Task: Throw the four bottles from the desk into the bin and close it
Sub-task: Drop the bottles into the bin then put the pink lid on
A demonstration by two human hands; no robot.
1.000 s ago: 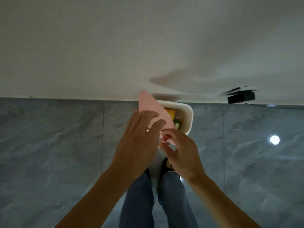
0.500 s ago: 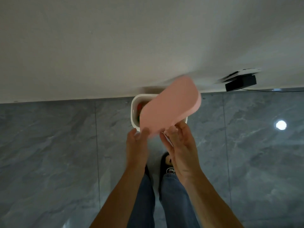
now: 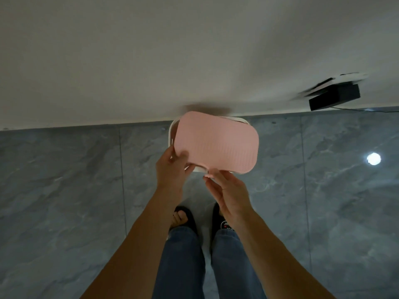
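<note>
Grey tiled floor (image 3: 64,201) fills the lower view, open on both sides of the person; white wall (image 3: 151,50) rises from its far edge at 12 o'clock. Black box (image 3: 334,98) sits at the wall's foot toward 2 o'clock, well apart from the rest. White bin (image 3: 171,134) stands against the wall, only its rim showing at 9 and 12 o'clock. Pink lid (image 3: 218,143) covers the bin's mouth, skewed, long axis running 9 to 3 o'clock, slightly tilted. Left hand (image 3: 172,171) pinches the lid's near-left corner. Right hand (image 3: 228,190) grips the lid's near edge with its fingertips.
</note>
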